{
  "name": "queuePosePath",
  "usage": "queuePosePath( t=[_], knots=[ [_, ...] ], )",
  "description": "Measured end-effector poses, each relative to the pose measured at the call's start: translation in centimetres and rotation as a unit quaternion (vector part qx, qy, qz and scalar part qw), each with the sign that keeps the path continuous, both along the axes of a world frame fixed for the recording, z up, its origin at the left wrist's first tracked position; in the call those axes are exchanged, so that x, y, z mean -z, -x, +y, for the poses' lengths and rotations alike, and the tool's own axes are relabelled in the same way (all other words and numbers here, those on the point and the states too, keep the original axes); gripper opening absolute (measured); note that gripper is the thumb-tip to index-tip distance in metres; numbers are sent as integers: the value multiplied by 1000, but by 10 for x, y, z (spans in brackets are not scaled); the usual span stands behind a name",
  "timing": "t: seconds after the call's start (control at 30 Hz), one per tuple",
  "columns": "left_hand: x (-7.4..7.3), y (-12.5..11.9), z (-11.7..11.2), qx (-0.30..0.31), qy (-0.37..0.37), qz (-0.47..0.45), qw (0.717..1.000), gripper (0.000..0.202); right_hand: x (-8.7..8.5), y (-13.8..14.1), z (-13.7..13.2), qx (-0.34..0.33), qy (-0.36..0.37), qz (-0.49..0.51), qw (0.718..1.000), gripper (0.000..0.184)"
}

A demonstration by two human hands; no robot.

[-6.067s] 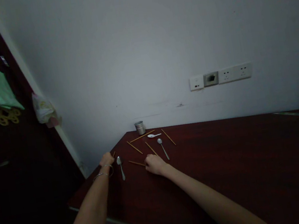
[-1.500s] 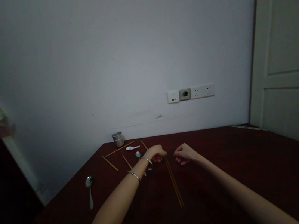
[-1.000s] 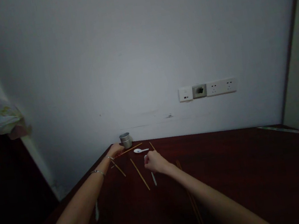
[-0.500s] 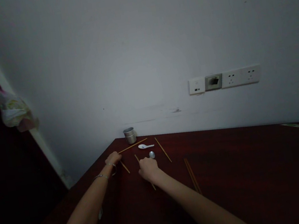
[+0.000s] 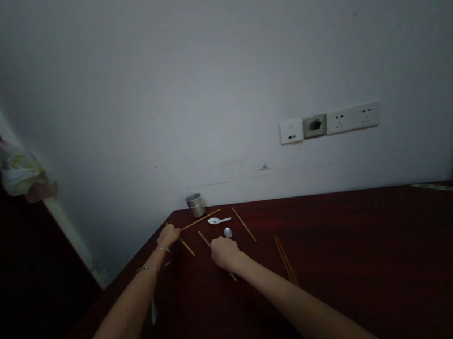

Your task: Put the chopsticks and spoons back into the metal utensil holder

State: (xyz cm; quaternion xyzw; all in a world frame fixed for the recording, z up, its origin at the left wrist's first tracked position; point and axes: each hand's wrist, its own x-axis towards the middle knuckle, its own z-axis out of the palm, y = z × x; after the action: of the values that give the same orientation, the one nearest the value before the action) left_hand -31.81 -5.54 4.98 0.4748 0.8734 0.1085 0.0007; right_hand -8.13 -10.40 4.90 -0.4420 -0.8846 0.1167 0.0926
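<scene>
Two in hand: the R chopstick (image 5: 203, 238) and the L chopstick (image 5: 188, 248), both at the L part of the table (image 5: 372, 249). Our R hand (image 5: 225, 251) is curled narrow around the first, w/ its far end sticking out past the knuckles & its near end showing below the fist. Our L hand (image 5: 169, 236) is likewise closed on the second, near the table's L edge; a bit of stick pokes out beyond the hand, the rest slants toward us. Fingertips are hidden on both, so we can't tell how firm either grip is. Two bangles (image 5: 146, 269) hang on our L arm.

Just beyond the R fist is the bowl of a metal spoon (image 5: 228, 231), handle mostly hidden. Farther back, a white spoon (image 5: 214, 221) lies crosswise, w/ the rear chopstick (image 5: 200, 220) slanting b/w it & the upright metal cup (image 5: 195, 206) at the back corner. To the R, a loose chopstick (image 5: 244, 225) lies diagonally; farther R, a chopstick pair (image 5: 283, 258) lies nearly parallel, near ends cut off by our R forearm. A spoon handle (image 5: 153, 311) shows beside the L forearm.

Behind: a pale wall (image 5: 216, 79) w/ an outlet row (image 5: 352, 118), plus a plastic bag (image 5: 20, 170) far L.
</scene>
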Motion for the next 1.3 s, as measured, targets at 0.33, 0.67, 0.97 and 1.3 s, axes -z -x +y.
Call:
queuePosePath(
  t=[0.33,0.67,0.97,1.3],
  knots=[
    [-65,-73,9,128,-128,-87,980,39,-19,-98,27,62,49,254,964,22],
    [-40,-242,8,335,-156,-379,849,34,-13,-198,23,149,176,502,833,23],
    [5,-330,-9,421,-164,-499,739,33,3,-240,0,210,191,542,791,23],
    [22,-337,-15,395,-158,-530,734,31,12,-233,-11,203,278,554,758,21]
  ],
)
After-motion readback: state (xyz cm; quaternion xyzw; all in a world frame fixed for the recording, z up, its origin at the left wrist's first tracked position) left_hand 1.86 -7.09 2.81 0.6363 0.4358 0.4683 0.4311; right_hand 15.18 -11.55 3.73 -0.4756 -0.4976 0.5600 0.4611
